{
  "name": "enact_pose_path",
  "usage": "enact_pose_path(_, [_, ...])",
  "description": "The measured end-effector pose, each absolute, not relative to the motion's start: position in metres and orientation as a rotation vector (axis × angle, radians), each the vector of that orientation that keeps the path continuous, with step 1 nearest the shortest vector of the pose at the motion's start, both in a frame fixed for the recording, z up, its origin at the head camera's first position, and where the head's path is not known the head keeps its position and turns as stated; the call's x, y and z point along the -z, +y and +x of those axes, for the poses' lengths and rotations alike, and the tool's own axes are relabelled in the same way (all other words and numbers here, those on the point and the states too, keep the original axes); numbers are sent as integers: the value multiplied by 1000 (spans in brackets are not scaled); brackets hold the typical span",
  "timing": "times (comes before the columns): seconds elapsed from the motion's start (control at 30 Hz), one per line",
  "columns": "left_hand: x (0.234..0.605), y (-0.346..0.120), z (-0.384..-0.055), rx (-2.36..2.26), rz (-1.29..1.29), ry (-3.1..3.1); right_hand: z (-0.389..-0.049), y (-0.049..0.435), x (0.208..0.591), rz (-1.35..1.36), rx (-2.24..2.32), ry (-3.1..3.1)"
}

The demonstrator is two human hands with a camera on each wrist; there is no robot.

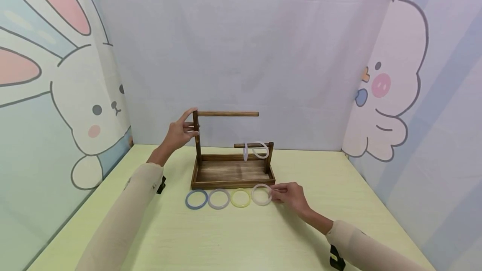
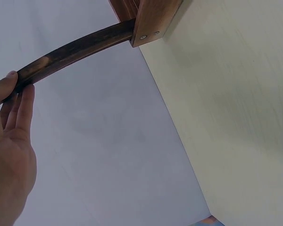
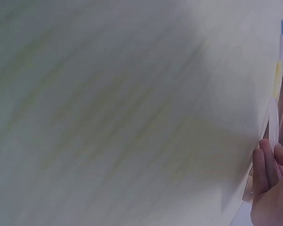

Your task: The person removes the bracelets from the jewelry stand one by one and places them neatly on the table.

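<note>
Head view forward-down, farther off; wrist views close: left toward rack (image 1: 226,184), right across tabletop (image 3: 94,117); all share rack.

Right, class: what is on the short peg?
On the short peg hang a lavender ring, seen nearly edge-on, and a white ring nearer the post. Small bits of peg behind the rings are covered and cannot be seen.

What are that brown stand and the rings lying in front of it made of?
The stand looks like dark-stained wood, fairly smooth: streaky grain shows on its base. The rings look smooth and slightly see-through, with pale highlights; that suggests plastic or resin, though glass or stone isn't ruled out.
</note>
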State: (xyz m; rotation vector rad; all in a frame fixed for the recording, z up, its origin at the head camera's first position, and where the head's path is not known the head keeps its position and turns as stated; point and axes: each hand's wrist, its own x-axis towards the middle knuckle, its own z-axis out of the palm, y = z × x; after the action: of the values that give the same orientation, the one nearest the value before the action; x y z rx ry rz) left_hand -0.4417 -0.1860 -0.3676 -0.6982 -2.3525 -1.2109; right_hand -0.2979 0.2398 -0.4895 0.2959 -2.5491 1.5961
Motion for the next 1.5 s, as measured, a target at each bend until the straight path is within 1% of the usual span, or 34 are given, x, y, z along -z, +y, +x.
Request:
enact_pose_path(0.57, [367,-186,-440,1208,-713,-2343,-300,237,492,226,-1358,-2559])
enact_pose_path(1.5, [367,-187,-441,1228,-712,-2340,-300,237,488,164,-1448,-2577])
